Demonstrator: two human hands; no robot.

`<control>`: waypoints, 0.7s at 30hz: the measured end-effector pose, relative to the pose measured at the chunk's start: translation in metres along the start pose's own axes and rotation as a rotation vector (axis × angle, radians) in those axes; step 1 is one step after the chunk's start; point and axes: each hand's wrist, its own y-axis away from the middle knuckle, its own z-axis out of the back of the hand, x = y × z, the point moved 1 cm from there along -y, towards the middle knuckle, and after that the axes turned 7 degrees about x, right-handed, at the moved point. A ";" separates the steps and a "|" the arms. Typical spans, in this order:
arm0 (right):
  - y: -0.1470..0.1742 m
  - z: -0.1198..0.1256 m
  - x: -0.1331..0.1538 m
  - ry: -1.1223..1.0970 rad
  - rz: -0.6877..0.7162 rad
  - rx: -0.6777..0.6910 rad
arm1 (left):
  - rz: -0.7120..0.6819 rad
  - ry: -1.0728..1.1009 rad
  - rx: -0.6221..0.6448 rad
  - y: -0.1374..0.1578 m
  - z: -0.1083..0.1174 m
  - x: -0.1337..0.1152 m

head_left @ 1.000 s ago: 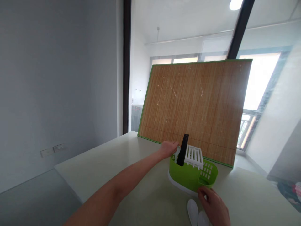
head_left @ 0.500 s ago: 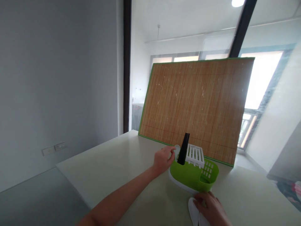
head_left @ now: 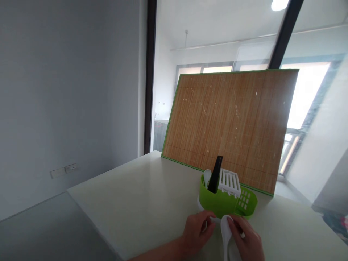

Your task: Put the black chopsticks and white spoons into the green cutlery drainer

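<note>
A green cutlery caddy (head_left: 221, 203) stands on the table, with a white spoon (head_left: 207, 175) and black chopsticks (head_left: 215, 175) upright at its left end. My right hand (head_left: 247, 237) is in front of it, thumb and fingers closed on the bowl end of another white spoon (head_left: 225, 232), whose handle points down toward me. Something white beneath the right hand is partly hidden. To the left of the held spoon is my left hand (head_left: 198, 231), thumb and forefinger curved with a gap between them, close to the caddy's white base.
A white slotted rack (head_left: 230, 182) sits on top of the caddy. Behind it, a brown bamboo mat with green edging (head_left: 228, 123) leans against the glass partition. The white table (head_left: 146, 192) extends left toward a grey wall with sockets (head_left: 63, 170).
My left hand has let go of the spoon in the caddy and moved down and right, toward my right hand. The right hand has lifted one white spoon slightly. The view has shifted a little.
</note>
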 end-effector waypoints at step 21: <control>0.012 -0.012 0.042 0.188 0.408 -0.436 | -0.345 -0.183 -0.201 -0.005 0.022 -0.044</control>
